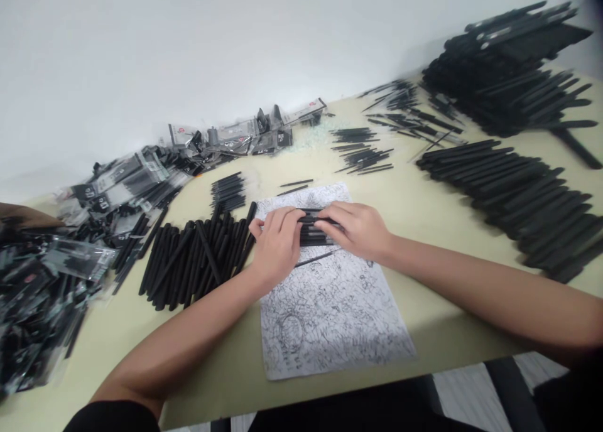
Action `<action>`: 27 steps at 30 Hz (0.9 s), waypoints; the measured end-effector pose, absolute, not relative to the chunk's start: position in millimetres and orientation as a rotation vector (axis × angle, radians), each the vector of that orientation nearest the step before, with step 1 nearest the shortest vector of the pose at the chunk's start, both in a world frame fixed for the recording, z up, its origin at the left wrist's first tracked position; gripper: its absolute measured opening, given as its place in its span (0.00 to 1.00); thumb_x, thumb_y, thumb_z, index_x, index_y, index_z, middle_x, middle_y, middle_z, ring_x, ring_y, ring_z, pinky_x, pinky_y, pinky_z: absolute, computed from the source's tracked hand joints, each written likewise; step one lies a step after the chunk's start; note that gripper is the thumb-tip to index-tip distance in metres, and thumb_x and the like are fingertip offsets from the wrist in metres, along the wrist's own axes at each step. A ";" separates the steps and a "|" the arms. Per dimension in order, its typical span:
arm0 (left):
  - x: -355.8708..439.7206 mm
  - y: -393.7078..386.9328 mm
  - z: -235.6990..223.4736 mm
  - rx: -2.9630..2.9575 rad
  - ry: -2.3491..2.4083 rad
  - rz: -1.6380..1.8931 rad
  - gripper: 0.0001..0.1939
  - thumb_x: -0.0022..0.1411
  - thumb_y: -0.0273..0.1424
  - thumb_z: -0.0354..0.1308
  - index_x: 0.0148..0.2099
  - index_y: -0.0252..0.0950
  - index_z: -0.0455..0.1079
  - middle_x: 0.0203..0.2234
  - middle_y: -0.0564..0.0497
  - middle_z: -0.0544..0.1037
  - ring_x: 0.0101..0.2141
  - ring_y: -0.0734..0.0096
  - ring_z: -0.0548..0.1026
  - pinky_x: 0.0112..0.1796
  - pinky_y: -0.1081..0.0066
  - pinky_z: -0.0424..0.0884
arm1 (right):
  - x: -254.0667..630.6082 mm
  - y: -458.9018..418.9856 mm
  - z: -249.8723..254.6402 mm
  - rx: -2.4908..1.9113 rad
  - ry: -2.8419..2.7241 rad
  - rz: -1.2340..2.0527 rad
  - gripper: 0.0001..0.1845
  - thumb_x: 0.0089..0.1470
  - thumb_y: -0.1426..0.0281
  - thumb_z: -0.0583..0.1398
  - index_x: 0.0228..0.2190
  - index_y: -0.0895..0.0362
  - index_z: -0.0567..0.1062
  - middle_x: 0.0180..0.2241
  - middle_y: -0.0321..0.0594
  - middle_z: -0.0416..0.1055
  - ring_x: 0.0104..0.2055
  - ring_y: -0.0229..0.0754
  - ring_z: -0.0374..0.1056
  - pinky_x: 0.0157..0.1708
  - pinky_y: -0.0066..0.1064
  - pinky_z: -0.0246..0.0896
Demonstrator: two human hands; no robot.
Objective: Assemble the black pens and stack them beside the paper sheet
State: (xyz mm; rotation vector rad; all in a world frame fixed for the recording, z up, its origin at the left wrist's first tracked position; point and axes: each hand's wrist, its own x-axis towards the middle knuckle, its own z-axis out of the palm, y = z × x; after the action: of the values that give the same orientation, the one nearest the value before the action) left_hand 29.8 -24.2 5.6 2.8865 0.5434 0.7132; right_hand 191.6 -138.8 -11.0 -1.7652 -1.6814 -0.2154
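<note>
**Left hand [277, 240] and right hand [355, 228] over thin black sticks [313, 236]**

We see both curved in at opposite ends of the sticks, touching them; whether they grip, we cannot tell. Under the hands, a densely scribbled white sheet [330, 319]. Just left of the left hand, thicker black rods [176, 269]; farther out, heaped packets [127, 181]. Well right of the right hand, a long dark row [511, 199]. Pale yellow table [226, 363] beneath; beyond the hands, plain white wall [211, 43]; below the near edge, pale grey floor [466, 391].
</note>
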 end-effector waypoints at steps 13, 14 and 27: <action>30.6 -23.7 5.1 2.882 0.516 0.789 0.10 0.70 0.26 0.44 0.49 0.38 0.64 0.44 0.50 0.77 0.43 0.66 0.73 0.41 0.62 0.51 | 191.1 -139.7 -10.6 -1.738 -1.667 -0.228 0.16 0.63 0.60 0.52 0.36 0.57 0.75 0.33 0.37 0.75 0.32 0.36 0.69 0.31 0.29 0.63; 30.6 -23.9 4.9 2.894 0.508 0.810 0.10 0.70 0.26 0.45 0.49 0.38 0.64 0.44 0.49 0.77 0.43 0.66 0.73 0.41 0.62 0.51 | 191.2 -139.4 -10.3 -1.745 -1.673 -0.235 0.17 0.64 0.60 0.51 0.35 0.57 0.75 0.32 0.37 0.75 0.31 0.36 0.69 0.31 0.30 0.63; 31.4 -23.0 2.4 3.001 0.424 1.041 0.10 0.68 0.24 0.46 0.47 0.37 0.66 0.42 0.48 0.79 0.41 0.66 0.73 0.40 0.63 0.51 | 190.9 -139.6 -12.1 -1.722 -1.697 -0.296 0.16 0.63 0.62 0.53 0.35 0.58 0.75 0.32 0.37 0.76 0.31 0.36 0.70 0.31 0.29 0.64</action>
State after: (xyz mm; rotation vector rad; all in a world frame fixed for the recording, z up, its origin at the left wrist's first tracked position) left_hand 31.4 -23.0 2.4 3.0014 0.4243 1.0408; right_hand 190.9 -139.6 -12.1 -1.7223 -1.6971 -0.2956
